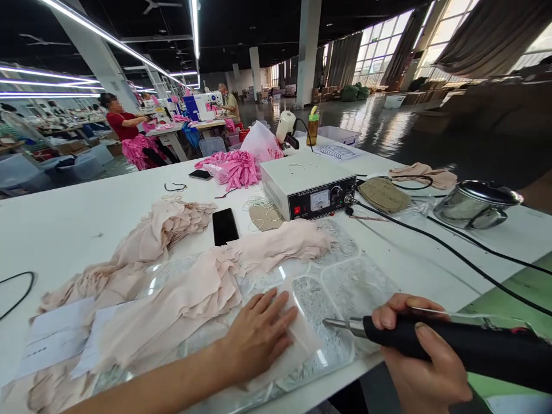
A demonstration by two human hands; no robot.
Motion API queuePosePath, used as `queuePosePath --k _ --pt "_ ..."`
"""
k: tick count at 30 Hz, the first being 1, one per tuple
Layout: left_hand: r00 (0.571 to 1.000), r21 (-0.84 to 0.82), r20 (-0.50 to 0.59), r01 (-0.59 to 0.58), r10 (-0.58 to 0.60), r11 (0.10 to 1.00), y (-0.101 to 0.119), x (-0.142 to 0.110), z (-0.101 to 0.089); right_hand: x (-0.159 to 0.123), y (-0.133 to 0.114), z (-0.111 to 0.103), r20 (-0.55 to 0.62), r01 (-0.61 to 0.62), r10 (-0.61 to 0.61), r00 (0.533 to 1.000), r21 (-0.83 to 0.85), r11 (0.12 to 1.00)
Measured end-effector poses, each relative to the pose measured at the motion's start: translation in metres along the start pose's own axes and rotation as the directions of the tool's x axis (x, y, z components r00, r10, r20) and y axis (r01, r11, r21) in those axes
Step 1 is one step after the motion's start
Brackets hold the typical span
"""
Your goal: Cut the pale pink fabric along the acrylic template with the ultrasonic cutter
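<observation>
Where sheer beige cloth (pixel 307 334) lies, left fingers (pixel 276 311) splay. At four o'clock, right fingers (pixel 385 318) clamp a black cylindrical tool (pixel 483 348).

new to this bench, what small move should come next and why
Probably ease the black tool in the right hand leftward, bringing its metal tip to the edge of the thin fabric: the left hand lies spread on that fabric, over the clear sheet, and the tip appears just right of the edge.

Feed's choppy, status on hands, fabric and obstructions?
Left hand spread on pale fabric piece. Right hand gripping black tool, tip beside the fabric's edge. Nothing seen between them.
</observation>
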State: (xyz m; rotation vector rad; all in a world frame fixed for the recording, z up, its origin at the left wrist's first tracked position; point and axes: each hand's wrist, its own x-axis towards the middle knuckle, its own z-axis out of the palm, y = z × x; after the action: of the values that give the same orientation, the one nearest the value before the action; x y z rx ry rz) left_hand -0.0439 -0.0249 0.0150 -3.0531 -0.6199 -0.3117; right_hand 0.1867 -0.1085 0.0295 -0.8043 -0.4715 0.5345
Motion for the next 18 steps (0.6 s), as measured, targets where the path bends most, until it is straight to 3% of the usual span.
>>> queuePosePath --k 4,7,10,18 --pt "0.997 -0.112 -0.066 -0.036 0.029 0.993 0.002 0.007 -0.006 -0.009 -0.011 -0.011 -0.121 -0.062 0.063 0.991 0.005 0.998" --pt "0.998 -0.322 0.005 -0.050 0.055 0.946 -0.006 0.023 -0.009 -0.015 -0.014 -0.015 -0.139 -0.085 0.084 0.987 -0.001 0.996" --pt "0.995 -0.469 0.102 0.034 0.016 0.882 -0.012 0.038 -0.006 -0.020 -0.014 -0.015 -0.142 -0.079 0.078 0.987 0.003 0.997" --pt "0.994 -0.564 0.109 0.088 -0.032 0.821 -0.012 0.046 0.001 -0.028 -0.010 -0.011 -0.159 -0.066 0.070 0.985 0.032 0.997"
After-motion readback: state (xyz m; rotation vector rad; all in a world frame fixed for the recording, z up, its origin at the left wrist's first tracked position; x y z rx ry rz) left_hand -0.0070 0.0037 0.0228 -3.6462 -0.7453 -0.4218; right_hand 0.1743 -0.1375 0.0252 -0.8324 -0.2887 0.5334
